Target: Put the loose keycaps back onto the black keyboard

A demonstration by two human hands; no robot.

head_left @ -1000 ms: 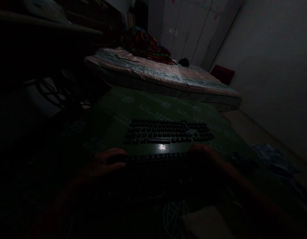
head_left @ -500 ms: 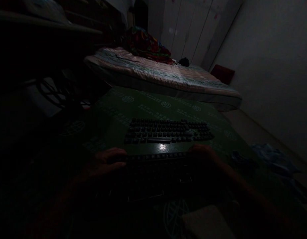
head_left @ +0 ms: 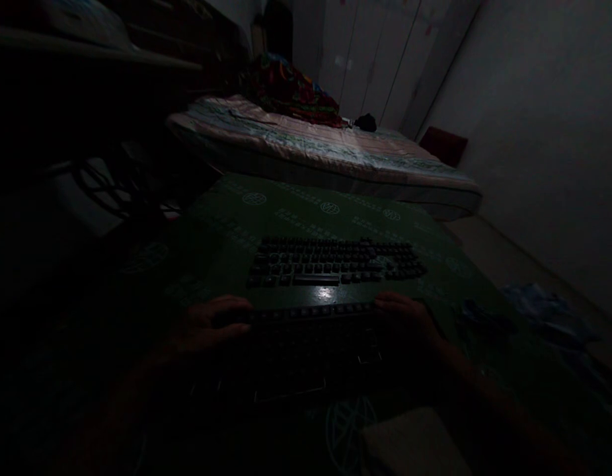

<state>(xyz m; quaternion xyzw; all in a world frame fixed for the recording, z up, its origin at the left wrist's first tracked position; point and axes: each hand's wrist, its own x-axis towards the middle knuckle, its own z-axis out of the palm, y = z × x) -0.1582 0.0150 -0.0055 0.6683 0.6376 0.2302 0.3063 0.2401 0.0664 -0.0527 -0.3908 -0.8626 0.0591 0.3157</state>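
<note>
Where the green tabletop [head_left: 306, 188] comes nearest, a dark keyboard [head_left: 301, 354] is held by the left hand [head_left: 213, 322] and touched by the right hand [head_left: 410, 322], whose grip I can't tell, and one push forward could mess up the loose keys [head_left: 316, 279] beyond, near pale writing [head_left: 300, 219] too dim to read.

keycaps [head_left: 316, 280] — dark plastic | green tabletop [head_left: 231, 254] — smooth, glossy | mattress cover [head_left: 330, 153]: cloth

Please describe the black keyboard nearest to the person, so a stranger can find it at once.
From the striped mattress, come forward onto the green printed surface. Past the loose black keycaps, the keyboard is between the left hand and the right hand. Unlike the keycaps, which lie separately, it is one continuous body.
</note>
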